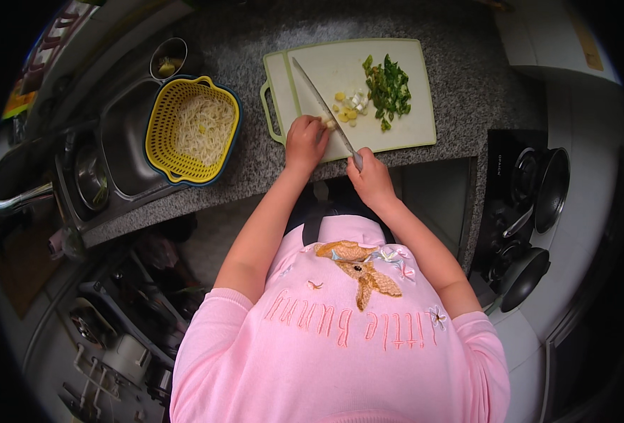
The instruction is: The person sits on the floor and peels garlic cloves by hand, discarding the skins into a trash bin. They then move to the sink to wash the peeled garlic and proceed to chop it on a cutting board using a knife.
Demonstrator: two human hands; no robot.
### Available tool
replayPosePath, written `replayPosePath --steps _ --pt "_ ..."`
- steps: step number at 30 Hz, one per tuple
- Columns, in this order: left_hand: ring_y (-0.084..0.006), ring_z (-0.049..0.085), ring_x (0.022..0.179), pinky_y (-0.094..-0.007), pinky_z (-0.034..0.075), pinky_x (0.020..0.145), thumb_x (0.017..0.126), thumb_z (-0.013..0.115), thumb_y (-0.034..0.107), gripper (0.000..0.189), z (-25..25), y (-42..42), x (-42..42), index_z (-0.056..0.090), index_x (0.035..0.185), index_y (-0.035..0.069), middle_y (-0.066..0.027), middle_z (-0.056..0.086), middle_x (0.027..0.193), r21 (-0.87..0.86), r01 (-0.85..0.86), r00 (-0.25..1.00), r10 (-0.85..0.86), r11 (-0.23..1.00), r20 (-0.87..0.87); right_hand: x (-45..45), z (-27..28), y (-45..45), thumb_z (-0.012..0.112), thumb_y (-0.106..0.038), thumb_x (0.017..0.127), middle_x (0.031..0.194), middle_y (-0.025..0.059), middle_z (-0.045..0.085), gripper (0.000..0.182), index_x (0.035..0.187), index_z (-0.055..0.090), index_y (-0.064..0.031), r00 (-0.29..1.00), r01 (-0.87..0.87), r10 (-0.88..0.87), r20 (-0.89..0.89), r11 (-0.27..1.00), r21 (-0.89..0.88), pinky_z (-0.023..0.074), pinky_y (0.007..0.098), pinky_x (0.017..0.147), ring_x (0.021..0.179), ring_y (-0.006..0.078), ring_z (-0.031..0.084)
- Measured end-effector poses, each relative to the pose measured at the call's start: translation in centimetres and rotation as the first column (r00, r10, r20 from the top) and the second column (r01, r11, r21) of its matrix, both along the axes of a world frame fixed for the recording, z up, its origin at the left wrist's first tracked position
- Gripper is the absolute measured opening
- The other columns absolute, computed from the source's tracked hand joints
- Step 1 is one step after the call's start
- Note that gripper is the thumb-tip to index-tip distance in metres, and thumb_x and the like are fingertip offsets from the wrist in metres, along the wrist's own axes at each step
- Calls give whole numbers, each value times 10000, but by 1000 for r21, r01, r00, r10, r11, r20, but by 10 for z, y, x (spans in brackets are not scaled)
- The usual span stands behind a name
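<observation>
My right hand [370,177] is closed round the grey handle of a kitchen knife [320,100], whose long blade slants up and left over a white cutting board [312,58] with a green rim. At the board's near left edge, my left hand [305,138] has its fingertips on small pale pieces [329,123], perhaps garlic, beside the blade. Right of the blade lie yellowish slices [348,115] and white chopped pieces [359,100]. A heap of chopped green peppers [391,90] lies farther right on the board.
A yellow colander [156,124] of pale shreds or sprouts, set in a blue basin, stands left beside the steel sink [126,143]. Behind it is a metal bowl [169,58]. At the right, two dark pans [552,190] stand on a black cooktop [502,158]. Granite counter [227,53] surrounds the board.
</observation>
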State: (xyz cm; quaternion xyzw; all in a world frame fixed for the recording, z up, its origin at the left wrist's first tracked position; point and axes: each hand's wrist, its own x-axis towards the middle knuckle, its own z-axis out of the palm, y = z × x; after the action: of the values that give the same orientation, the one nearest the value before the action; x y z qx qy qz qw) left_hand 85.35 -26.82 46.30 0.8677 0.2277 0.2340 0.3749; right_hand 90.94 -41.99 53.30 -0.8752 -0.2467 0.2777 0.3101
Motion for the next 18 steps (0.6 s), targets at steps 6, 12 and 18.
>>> replayPosePath --steps 6,12,18 --pt "-305 559 804 -391 462 704 672 666 52 112 2 0 0 588 751 36 -104 573 833 12 10 1000 -10 1000 24 1 -14 8 536 -236 844 699 242 574 251 834 466 5 1000 -22 21 -18 999 -30 441 487 608 693 432 563" --pt "-304 561 820 -389 465 713 674 668 55 106 0 1 -1 591 746 38 -104 582 849 8 23 1000 -23 1000 3 23 -21 36 535 -247 839 710 249 581 266 837 461 9 1000 -9 9 10 1000 2 443 493 616 700 440 565" --pt "-303 563 825 -389 466 718 682 678 77 111 1 1 -1 592 738 35 -105 586 852 3 0 1000 0 1000 -16 15 8 12 540 -241 840 707 232 583 239 844 471 -12 999 16 -16 -39 1000 -1 445 481 612 698 425 568"
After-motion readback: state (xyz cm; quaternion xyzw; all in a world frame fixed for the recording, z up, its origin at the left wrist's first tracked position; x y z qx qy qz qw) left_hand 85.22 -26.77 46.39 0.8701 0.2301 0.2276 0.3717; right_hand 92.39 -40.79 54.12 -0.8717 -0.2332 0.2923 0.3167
